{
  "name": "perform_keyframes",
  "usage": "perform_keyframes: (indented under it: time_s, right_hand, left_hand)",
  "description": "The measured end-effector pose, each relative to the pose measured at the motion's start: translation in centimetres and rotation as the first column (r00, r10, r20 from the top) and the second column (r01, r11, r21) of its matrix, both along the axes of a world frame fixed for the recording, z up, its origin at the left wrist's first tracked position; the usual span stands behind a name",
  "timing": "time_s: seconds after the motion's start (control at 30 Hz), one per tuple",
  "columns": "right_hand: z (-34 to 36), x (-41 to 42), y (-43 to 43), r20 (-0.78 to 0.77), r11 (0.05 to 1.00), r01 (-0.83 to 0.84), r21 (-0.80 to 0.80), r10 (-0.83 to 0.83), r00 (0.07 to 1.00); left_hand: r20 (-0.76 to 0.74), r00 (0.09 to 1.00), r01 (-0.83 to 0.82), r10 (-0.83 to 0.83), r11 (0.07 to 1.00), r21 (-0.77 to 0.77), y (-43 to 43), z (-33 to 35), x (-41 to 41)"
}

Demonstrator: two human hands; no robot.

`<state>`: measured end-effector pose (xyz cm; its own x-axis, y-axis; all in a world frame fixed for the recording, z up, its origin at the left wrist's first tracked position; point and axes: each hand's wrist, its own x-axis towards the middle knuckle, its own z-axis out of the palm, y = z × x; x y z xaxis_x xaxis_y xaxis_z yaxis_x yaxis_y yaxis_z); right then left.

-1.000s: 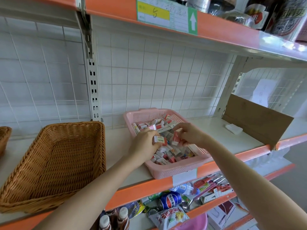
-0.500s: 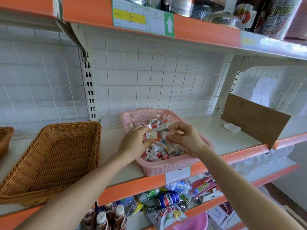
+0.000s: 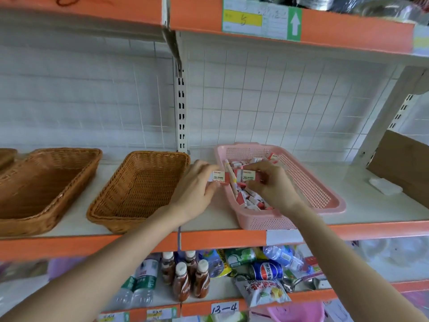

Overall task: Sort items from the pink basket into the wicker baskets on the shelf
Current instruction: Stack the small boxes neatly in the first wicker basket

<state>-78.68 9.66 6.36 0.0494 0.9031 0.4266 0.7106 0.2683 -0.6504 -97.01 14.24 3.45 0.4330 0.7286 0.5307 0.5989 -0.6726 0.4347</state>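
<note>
A pink basket [image 3: 322, 189] sits on the shelf, its left half filled with several small red-and-white eraser packs. My left hand [image 3: 197, 189] pinches one eraser pack [image 3: 219, 177] marked 2B, just left of the pink basket's rim. My right hand [image 3: 271, 184] pinches a second eraser pack [image 3: 248, 175] over the basket's left side. An empty wicker basket [image 3: 139, 189] stands directly left of my left hand. Another wicker basket [image 3: 44, 184] lies further left.
A third wicker basket's edge [image 3: 7, 156] shows at far left. A cardboard sheet [image 3: 404, 166] leans at the right, with a small white object [image 3: 385, 185] before it. A white post [image 3: 181, 112] stands behind the baskets. Bottles and cans fill the shelf below.
Both hands have lifted out of the pink basket, each with an eraser pack. My left hand has moved left past the basket's rim. The view has swung left, showing more wicker baskets.
</note>
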Motion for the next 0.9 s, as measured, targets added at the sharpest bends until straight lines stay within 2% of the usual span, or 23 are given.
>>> perform_keyframes:
  time_s: [0.2,0.33,0.43,0.53,0.73,0.9]
  right_hand:
    - [-0.6,-7.0,0.7,0.144,0.991,-0.066,0.116,0.049,0.988]
    - [-2.2,-13.6,1.0,0.274,0.981,-0.072,0.183,0.020,0.961]
    - [-3.3,-19.7,0.9,0.292,0.979,-0.052,0.197,-0.008,0.956]
    - [-4.1,-26.6,0.7,0.299,0.977,-0.077,0.199,0.014,0.954]
    - [-4.5,-39.7,-1.0,0.285,0.953,-0.187,0.240,0.116,0.952]
    - [-5.3,-47.5,-1.7,0.299,0.927,-0.297,0.228,0.224,0.928]
  left_hand:
    - [0.026,0.993,-0.115,0.114,0.993,0.024,-1.0,-0.3,-7.3]
    - [0.032,0.977,-0.214,0.213,0.976,0.032,-2.3,-0.9,-14.4]
    - [0.011,0.959,-0.282,0.282,0.959,0.033,-3.7,-1.5,-21.0]
    - [-0.004,0.945,-0.327,0.327,0.944,-0.029,-5.4,-2.2,-28.5]
    - [0.057,0.899,-0.431,0.435,0.900,-0.066,-9.4,-2.8,-41.3]
    - [0.095,0.861,-0.496,0.499,0.867,-0.051,-11.6,-3.2,-48.2]
